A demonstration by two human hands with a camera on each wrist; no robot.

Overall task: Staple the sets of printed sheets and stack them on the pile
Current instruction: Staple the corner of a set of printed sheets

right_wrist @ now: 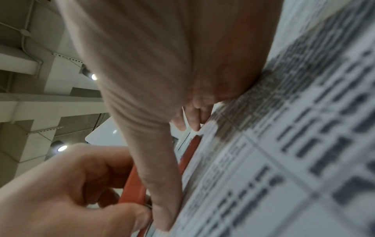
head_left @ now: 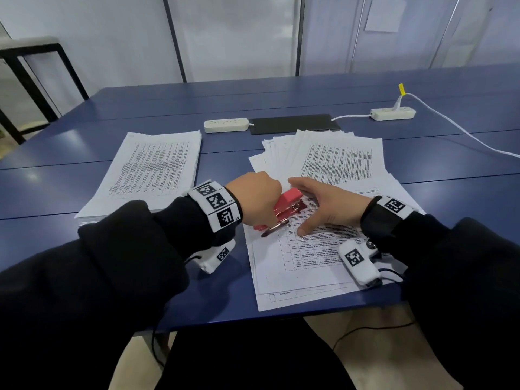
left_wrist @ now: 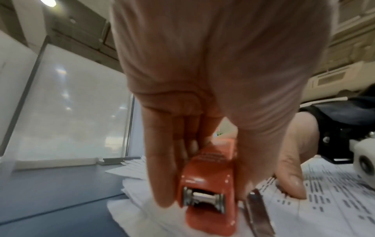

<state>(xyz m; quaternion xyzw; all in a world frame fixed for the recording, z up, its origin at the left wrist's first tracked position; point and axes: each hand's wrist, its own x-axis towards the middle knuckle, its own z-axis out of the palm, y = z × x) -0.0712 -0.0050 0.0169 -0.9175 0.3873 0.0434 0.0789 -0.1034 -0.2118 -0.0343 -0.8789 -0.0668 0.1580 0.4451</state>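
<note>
The head view is evenly and softly lit from overhead. Pale glare patches are seen on the table (head_left: 157,108) toward nine o'clock, and soft shadows are cast under the sleeves. Straight lines are bowed at the edges by the wide lens. In the left wrist view, the palm is blurred, while a ceiling lamp (left_wrist: 48,2) is blown out at eleven o'clock. In the right wrist view, the print (right_wrist: 294,160) is smeared out of focus, and two lamps glare at nine o'clock.
</note>
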